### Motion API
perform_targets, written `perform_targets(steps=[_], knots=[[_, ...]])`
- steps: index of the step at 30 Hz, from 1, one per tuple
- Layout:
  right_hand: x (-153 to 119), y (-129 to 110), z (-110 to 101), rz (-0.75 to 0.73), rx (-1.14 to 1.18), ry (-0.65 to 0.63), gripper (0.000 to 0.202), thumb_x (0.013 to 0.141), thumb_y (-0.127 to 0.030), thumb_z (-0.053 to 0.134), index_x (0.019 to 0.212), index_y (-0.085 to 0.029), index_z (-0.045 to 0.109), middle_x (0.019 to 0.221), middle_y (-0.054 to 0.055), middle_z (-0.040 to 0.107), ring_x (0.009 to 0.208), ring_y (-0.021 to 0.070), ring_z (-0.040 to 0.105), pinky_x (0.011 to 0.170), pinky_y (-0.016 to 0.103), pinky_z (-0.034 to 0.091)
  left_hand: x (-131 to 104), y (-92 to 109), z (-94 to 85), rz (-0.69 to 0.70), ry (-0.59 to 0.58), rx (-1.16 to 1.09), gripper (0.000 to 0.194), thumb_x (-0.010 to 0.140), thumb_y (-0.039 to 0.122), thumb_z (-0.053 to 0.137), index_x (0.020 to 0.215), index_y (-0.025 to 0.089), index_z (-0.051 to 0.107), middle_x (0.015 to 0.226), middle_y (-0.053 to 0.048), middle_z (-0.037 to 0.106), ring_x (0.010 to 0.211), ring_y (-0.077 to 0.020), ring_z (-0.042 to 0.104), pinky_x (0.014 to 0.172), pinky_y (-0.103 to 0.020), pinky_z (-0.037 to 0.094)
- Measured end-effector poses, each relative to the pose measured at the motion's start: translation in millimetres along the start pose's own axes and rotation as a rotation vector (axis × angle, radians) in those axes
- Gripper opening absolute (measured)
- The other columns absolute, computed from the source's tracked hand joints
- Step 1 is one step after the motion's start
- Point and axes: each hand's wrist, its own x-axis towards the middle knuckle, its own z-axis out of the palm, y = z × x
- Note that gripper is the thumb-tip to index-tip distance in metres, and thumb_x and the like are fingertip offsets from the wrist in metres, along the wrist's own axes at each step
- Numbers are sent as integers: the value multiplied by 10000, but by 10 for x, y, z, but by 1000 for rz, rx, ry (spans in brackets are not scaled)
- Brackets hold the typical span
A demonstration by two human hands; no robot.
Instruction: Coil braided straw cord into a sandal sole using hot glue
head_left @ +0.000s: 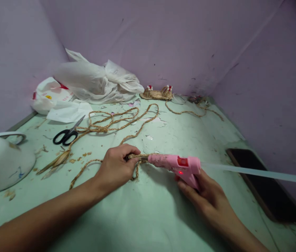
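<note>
My right hand (pixel 205 192) is wrapped round the handle of a pink glue gun (pixel 174 164) with a small red light lit on its side. A long, pale glue stick (pixel 255 170) sticks out of its back end. At the table's middle, my left hand (pixel 118 161) pinches a braided straw cord (pixel 146 155). The gun's nozzle is at the cord, just right of my left fingertips; whether it touches cannot be made out. One cord end (pixel 84 169) trails left from under my left hand, and a looped length (pixel 111 122) lies behind it.
Black-handled scissors (pixel 69 134) lie left of the looped cord. A white bowl-like object (pixel 3 164) stands at the left edge, a dark phone (pixel 266 185) at the right. Behind are plastic bags (pixel 100 82) and a woven straw piece with red-and-white beads (pixel 157 93). Walls enclose the table.
</note>
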Motion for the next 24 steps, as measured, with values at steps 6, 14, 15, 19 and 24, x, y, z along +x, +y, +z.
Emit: perform_targets(steps=[6, 14, 15, 19, 24], knots=[[-7, 8, -20, 43, -7, 27, 115, 818, -305, 519, 818, -198, 560, 718, 10, 600, 600, 143, 537, 514, 236, 440, 12, -6, -15, -44, 12, -13, 105, 713, 195, 590, 756, 207, 685, 576, 45, 578, 506, -87, 478, 476, -208, 357], [-22, 46, -17, 56, -7, 25, 108, 833, -303, 505, 803, -204, 539, 766, 13, 600, 641, 148, 533, 532, 243, 423, 22, -8, -16, -60, 10, -15, 106, 708, 201, 588, 755, 207, 683, 569, 45, 566, 499, -88, 462, 478, -212, 356], [-23, 51, -18, 59, -15, 29, 119, 831, -309, 507, 784, -203, 532, 778, 17, 604, 646, 150, 537, 534, 245, 423, 23, -8, -16, -62, 9, -14, 105, 706, 202, 589, 753, 208, 683, 569, 46, 565, 500, -89, 462, 480, -213, 356], [-17, 41, -29, 72, -53, 34, 158, 824, -337, 513, 749, -199, 528, 773, 24, 612, 635, 156, 546, 517, 251, 420, 24, -4, -17, -86, 1, -14, 111, 704, 224, 593, 764, 213, 686, 565, 44, 563, 506, -95, 472, 480, -216, 359], [8, -1, -93, 50, -104, 66, 176, 820, -344, 511, 862, -193, 590, 701, 9, 609, 590, 155, 554, 492, 247, 428, 30, 0, -23, -124, -24, -4, 116, 706, 236, 587, 761, 210, 686, 540, 46, 549, 488, -97, 480, 462, -216, 358]])
